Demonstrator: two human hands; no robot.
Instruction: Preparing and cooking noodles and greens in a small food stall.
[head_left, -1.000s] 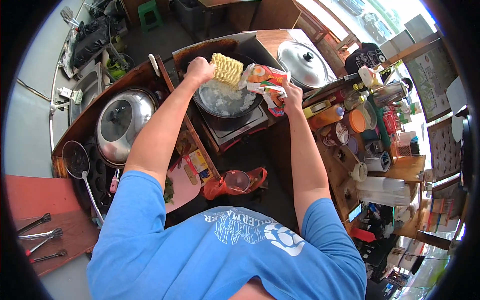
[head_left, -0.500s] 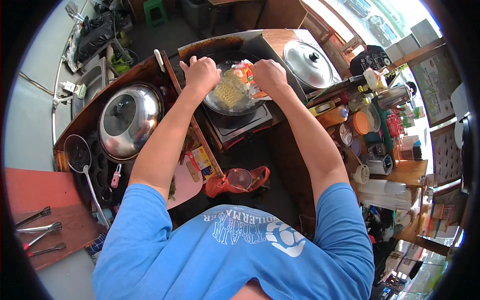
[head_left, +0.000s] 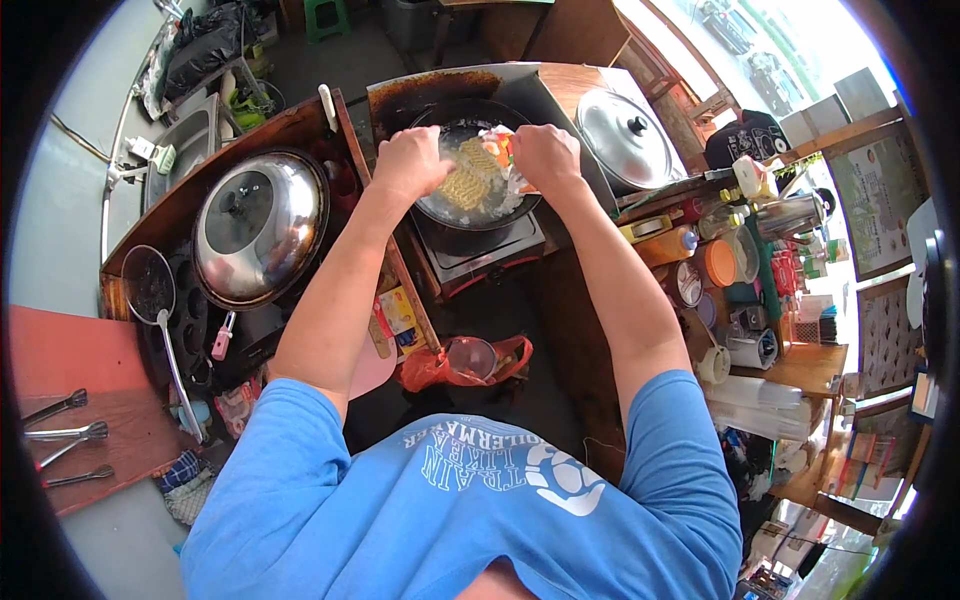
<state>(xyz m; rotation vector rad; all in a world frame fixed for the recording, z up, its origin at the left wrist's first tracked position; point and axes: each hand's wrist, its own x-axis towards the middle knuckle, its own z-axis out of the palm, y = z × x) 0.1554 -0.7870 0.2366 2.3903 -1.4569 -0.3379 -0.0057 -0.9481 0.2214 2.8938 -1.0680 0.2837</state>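
Observation:
A pale yellow block of instant noodles [head_left: 468, 183] lies in the black wok [head_left: 437, 216], among cloudy liquid. My right hand [head_left: 547, 158], closed at the wok's right side, grips a crumpled orange, red and white noodle packet [head_left: 498, 146]. Over the left rim is my left hand [head_left: 413, 163], its fingers curled together beside the noodles. What those fingers hold, if anything, is hidden. The wok rests on a silver tabletop stove [head_left: 487, 258].
A silver lid [head_left: 624, 138] sits right of the wok behind a metal guard. To the left stands a large domed pan lid [head_left: 262, 228], with a long-handled strainer [head_left: 150, 285] nearby. Bottles and tubs [head_left: 716, 262] crowd the right side. A red plastic bag [head_left: 424, 370] hangs below the stove.
The whole view has shifted slightly. My left hand has come a little nearer to me. The packet stays in my right hand and the noodles stay in the wok.

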